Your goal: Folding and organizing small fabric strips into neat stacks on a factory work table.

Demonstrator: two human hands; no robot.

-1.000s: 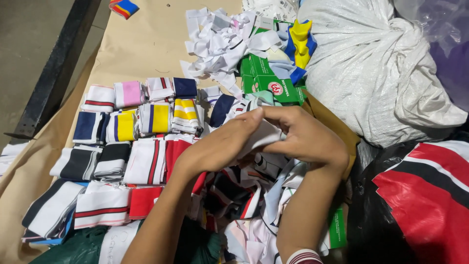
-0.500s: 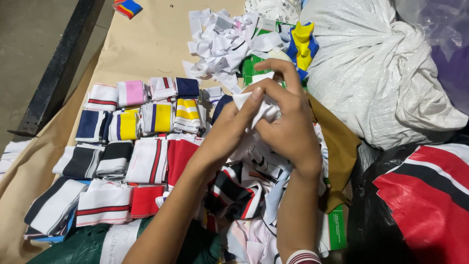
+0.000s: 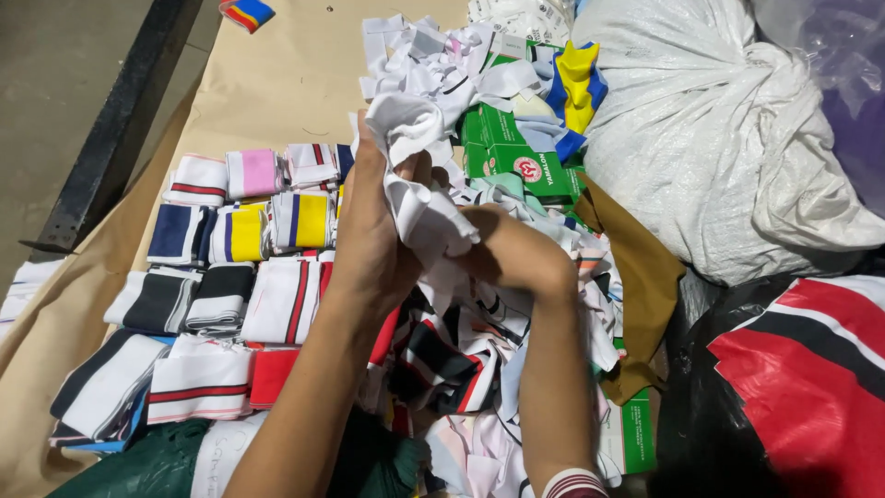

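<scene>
My left hand (image 3: 373,231) is raised over the middle of the pile and grips the upper end of a white fabric strip (image 3: 415,184), which bunches above my fingers. My right hand (image 3: 512,254) holds the lower end of the same strip, just right of and below the left. Under both hands lies a loose heap of striped fabric pieces (image 3: 452,360) in red, black and white. To the left, folded striped knit pieces (image 3: 249,231) lie in neat rows on brown paper (image 3: 277,83).
Green cartons (image 3: 516,157) and crumpled white scraps (image 3: 433,51) sit behind my hands. A big white sack (image 3: 719,138) fills the upper right, a red, black and white cloth (image 3: 811,369) the lower right. A dark metal bar (image 3: 120,120) borders the paper on the left.
Both hands rose from the heap with the white strip. My left hand moved up and away, and the strip now stretches between the two hands.
</scene>
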